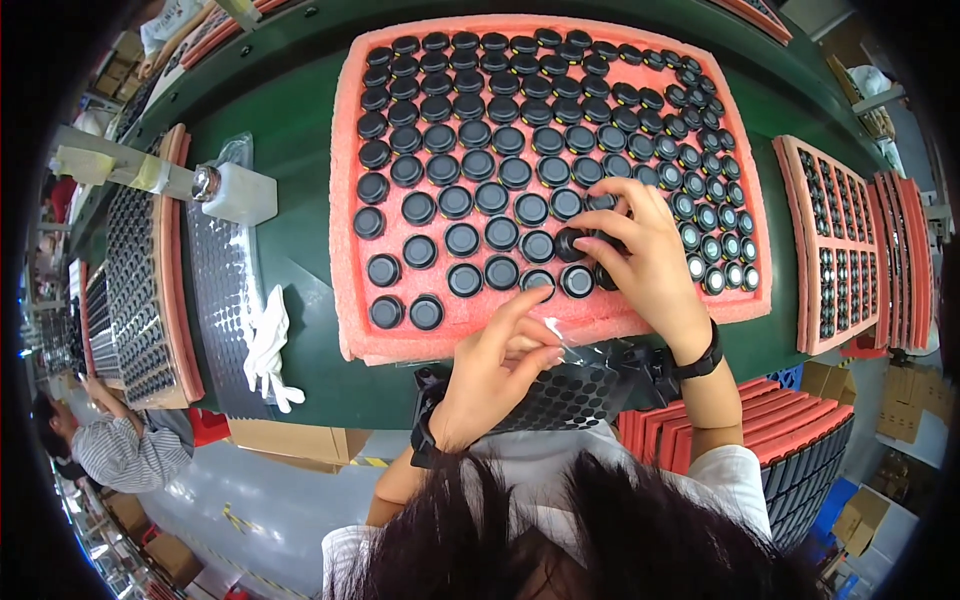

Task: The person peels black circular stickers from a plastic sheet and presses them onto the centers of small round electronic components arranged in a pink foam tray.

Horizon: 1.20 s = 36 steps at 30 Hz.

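Many round black caps (462,240) stand in rows in a pink foam tray (480,335). My right hand (645,260) reaches over the tray's near right part, thumb and fingers closed round a black cap (570,243). My left hand (500,365) is at the tray's near edge, its index fingertip beside another cap (537,283). Its other fingers curl toward the thumb, next to a glint of clear film; what they hold, if anything, is hidden. Below the hands lies a clear sheet with black round stickers (570,400), partly covered by my left hand.
On the green bench (320,390), left of the tray, are a white glove (268,350), a dotted sheet (222,300) and a white plastic container (240,195). More foam trays stand at left and at right (840,250). Another person (135,450) works at far left.
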Each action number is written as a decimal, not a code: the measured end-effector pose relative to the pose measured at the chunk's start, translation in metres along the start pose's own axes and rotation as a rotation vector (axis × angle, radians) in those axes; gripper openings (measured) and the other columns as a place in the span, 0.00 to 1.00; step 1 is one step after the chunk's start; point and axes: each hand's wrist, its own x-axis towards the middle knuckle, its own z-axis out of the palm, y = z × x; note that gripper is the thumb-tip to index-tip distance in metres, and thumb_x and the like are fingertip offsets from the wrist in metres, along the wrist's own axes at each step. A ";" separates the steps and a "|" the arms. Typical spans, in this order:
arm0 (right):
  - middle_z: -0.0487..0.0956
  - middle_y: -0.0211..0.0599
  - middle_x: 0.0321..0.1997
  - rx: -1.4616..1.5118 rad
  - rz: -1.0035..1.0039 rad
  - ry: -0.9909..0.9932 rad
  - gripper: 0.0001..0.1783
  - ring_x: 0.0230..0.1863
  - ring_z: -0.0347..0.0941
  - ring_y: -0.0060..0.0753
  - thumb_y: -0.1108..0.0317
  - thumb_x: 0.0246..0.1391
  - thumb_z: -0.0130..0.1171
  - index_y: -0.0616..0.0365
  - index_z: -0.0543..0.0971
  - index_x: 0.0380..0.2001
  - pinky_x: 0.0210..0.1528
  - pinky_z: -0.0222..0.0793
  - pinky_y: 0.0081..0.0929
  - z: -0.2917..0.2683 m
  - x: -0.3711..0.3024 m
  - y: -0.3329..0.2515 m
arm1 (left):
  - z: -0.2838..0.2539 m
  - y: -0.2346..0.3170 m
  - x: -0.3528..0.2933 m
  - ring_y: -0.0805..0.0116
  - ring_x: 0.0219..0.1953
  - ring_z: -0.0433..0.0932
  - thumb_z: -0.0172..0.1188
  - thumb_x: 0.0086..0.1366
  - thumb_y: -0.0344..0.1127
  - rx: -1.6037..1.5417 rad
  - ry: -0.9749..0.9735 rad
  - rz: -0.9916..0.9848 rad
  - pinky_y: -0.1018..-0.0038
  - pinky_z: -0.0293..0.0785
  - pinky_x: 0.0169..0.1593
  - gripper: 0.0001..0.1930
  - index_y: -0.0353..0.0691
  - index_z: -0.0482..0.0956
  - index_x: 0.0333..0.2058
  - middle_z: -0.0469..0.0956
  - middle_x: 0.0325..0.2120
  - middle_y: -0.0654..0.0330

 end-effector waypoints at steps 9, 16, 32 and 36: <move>0.70 0.29 0.40 0.037 -0.051 -0.008 0.13 0.35 0.63 0.30 0.70 0.35 0.63 0.52 0.78 0.31 0.43 0.59 0.28 0.001 -0.001 -0.002 | 0.000 -0.001 0.001 0.71 0.31 0.77 0.52 0.55 0.16 -0.008 -0.006 0.028 0.77 0.77 0.35 0.22 0.32 0.63 0.50 0.74 0.29 0.57; 0.70 0.30 0.42 -0.110 -0.118 -0.037 0.14 0.41 0.64 0.34 0.68 0.35 0.64 0.51 0.78 0.31 0.45 0.59 0.30 -0.004 0.001 -0.003 | 0.000 -0.003 0.001 0.71 0.31 0.77 0.52 0.55 0.17 0.009 0.002 0.032 0.77 0.77 0.34 0.21 0.32 0.64 0.49 0.74 0.29 0.57; 0.69 0.31 0.47 -0.314 -0.208 -0.116 0.19 0.48 0.61 0.37 0.66 0.33 0.64 0.50 0.76 0.35 0.48 0.57 0.33 -0.010 0.005 -0.010 | 0.003 0.001 0.002 0.77 0.27 0.76 0.55 0.53 0.19 0.036 0.041 0.046 0.82 0.74 0.31 0.20 0.33 0.68 0.46 0.76 0.25 0.59; 0.69 0.34 0.47 -0.250 -0.213 -0.157 0.22 0.49 0.62 0.39 0.66 0.33 0.64 0.51 0.75 0.38 0.50 0.57 0.35 -0.016 0.005 -0.010 | 0.003 0.001 0.002 0.76 0.27 0.76 0.56 0.53 0.19 0.030 0.049 0.039 0.81 0.75 0.31 0.19 0.34 0.68 0.46 0.76 0.25 0.59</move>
